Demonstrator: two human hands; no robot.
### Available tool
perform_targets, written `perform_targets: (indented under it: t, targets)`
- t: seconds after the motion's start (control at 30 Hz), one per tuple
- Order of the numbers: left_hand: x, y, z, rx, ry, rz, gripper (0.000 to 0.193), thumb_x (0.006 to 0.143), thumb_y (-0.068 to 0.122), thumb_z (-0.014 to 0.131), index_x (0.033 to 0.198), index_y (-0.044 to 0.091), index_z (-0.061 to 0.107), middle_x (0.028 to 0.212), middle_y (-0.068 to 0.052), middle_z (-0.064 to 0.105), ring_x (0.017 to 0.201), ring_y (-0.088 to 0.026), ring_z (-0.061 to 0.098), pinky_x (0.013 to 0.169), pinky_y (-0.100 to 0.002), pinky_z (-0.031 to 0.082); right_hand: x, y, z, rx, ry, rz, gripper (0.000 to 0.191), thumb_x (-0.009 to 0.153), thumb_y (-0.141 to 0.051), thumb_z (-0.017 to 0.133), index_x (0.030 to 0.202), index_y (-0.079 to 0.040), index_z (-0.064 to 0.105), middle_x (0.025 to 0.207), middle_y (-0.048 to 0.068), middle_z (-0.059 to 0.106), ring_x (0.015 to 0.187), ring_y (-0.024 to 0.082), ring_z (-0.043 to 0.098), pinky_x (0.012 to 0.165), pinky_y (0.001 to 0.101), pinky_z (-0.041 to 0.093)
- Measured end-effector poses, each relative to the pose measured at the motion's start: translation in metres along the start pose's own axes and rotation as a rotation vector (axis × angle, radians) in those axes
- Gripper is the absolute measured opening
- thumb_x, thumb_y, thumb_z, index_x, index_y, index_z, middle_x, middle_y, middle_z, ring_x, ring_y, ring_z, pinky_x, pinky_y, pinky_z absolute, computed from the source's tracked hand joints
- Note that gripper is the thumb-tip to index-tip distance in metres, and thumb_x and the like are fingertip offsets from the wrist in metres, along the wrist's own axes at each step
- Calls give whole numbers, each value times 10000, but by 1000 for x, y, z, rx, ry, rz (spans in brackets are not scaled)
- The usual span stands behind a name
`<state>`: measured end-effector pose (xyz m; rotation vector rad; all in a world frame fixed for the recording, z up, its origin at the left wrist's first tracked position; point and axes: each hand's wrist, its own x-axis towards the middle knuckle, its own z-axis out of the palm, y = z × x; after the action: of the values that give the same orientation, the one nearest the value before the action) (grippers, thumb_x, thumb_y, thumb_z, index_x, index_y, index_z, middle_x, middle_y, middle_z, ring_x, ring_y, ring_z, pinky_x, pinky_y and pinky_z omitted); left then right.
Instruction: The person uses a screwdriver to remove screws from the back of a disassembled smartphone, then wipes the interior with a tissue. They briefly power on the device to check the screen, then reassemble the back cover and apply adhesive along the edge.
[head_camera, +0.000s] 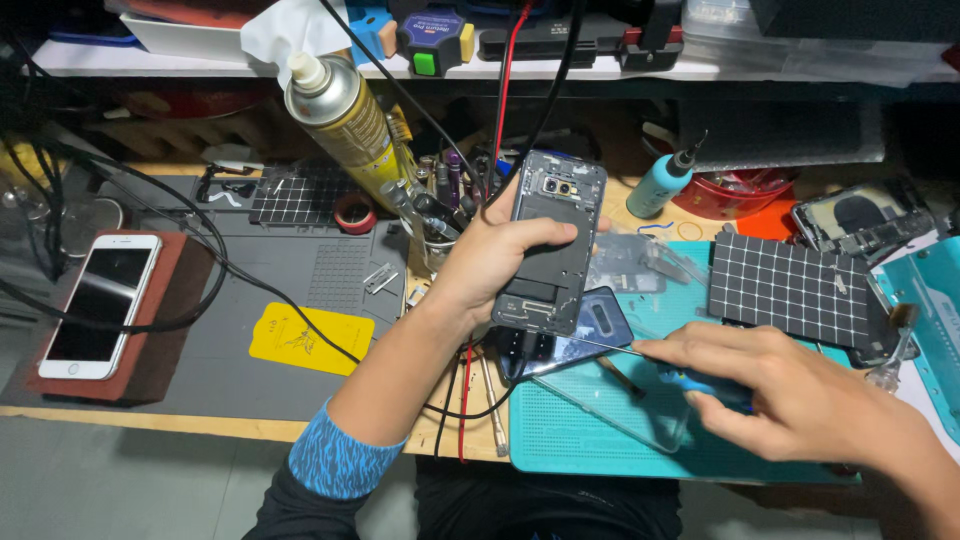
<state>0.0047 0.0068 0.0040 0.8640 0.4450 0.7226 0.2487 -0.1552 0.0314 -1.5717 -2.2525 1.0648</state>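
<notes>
My left hand (490, 258) grips an opened smartphone (553, 240) with its back cover off, held upright above the bench, its camera end pointing away from me. Under it on the teal work mat (590, 430) lies a dark blue glass back cover (590, 325). My right hand (775, 385) rests on the mat and holds a blue-handled screwdriver (700, 380), whose thin metal shaft points left toward the phone's lower end. A clear plastic sheet (620, 405) lies beneath the right hand.
A spray can (345, 115) leans at the back. A white phone (102, 303) lies on a red-brown block at left. A yellow card (298, 338) sits on the grey mat (250, 290). A black gridded pad (790, 288), blue bottle (660, 183), tool cup and cables crowd the bench.
</notes>
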Motion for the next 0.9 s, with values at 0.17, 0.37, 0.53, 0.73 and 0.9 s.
perform_targets:
  t: [0.17,0.37,0.53,0.73,0.9]
  targets:
    - [2,-4,1,-48,-66,-52,463,893,-36,577,1353,21,558,1128,-200,736,944,-234,721,780,-363,626,8,-3,2,49,6,-121,604,845,-176,646,1441,-88,613,990,54,772,717,173,715,678,336,598]
    - [5,-14,4,-100,-31,-158,345,995,189,574,1289,8,560,1123,-224,700,961,-274,718,768,-478,654,13,-9,5,75,26,-206,594,859,-149,642,1448,-85,599,1059,64,763,781,186,732,701,324,592]
    - [1,-12,-2,-224,-253,-112,759,1073,623,262,1385,-9,543,1147,-247,693,991,-315,721,801,-475,640,4,-4,-1,17,346,-257,620,810,-101,671,1421,-42,584,1172,105,727,954,215,725,827,331,591]
    - [-11,-19,-3,-198,-403,-36,774,1136,602,182,1449,-23,514,1193,-263,670,1044,-328,711,845,-469,628,-10,8,-12,-101,592,-131,655,761,-94,733,1396,-20,588,1310,170,702,1145,251,710,982,371,521]
    - [-17,-18,-3,-113,-387,-55,662,1151,454,279,1452,-94,495,1258,-265,660,1074,-308,701,896,-450,622,-15,11,-12,-61,597,-39,649,749,-89,737,1382,-34,604,1228,148,735,1033,217,743,909,332,553]
